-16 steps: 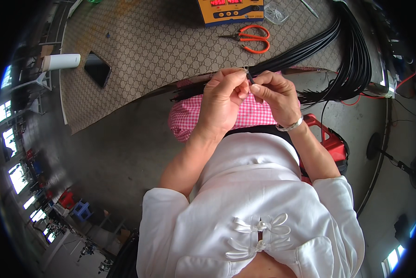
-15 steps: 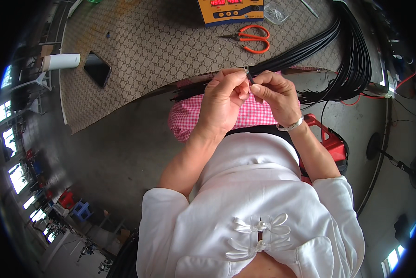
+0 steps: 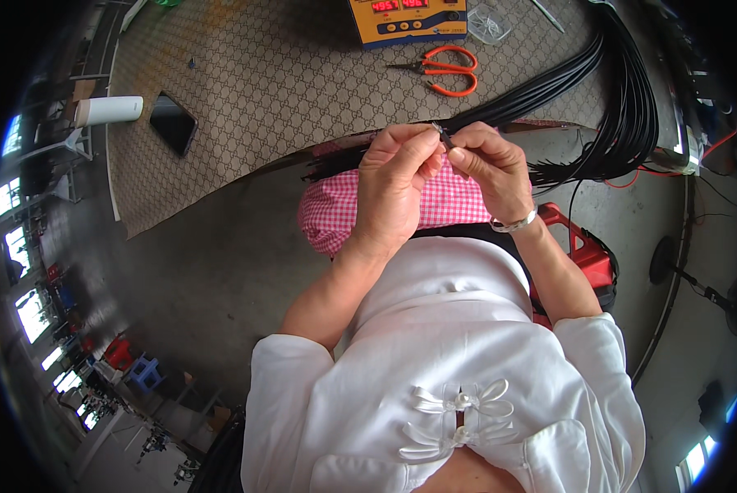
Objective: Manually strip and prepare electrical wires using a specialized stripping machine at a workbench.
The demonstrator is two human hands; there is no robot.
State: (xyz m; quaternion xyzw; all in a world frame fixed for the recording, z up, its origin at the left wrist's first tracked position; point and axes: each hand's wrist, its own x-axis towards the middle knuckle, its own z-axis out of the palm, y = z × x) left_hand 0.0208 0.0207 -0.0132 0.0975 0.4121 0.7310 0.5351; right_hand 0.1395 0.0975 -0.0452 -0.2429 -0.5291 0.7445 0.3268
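Above my lap, at the table's near edge, both hands meet at the end of a black cable [image 3: 445,140]. My right hand [image 3: 497,170] is closed, pinching the cable between thumb and forefinger. The thumb and forefinger of my left hand [image 3: 391,182] press together at the cable's tip, where a small light bit shows; fine wires there are too small to make out clearly. Behind my hands a bundle of black cables [image 3: 549,82] runs over the table and loops down at the right. Orange-handled scissors [image 3: 452,69] lie just beyond my fingers.
On the patterned tabletop [image 3: 261,90] are a yellow-and-blue soldering station [image 3: 409,23], a clear plastic box [image 3: 489,26], a black phone [image 3: 173,125] and a white tumbler [image 3: 110,110]. A pink checked cloth [image 3: 327,209] covers my lap. Something red [image 3: 590,259] stands at my right.
The left fingertips have shifted slightly at the cable's tip, and the thin wires that stuck up there show less. My right hand keeps its pinch, nearly in place.
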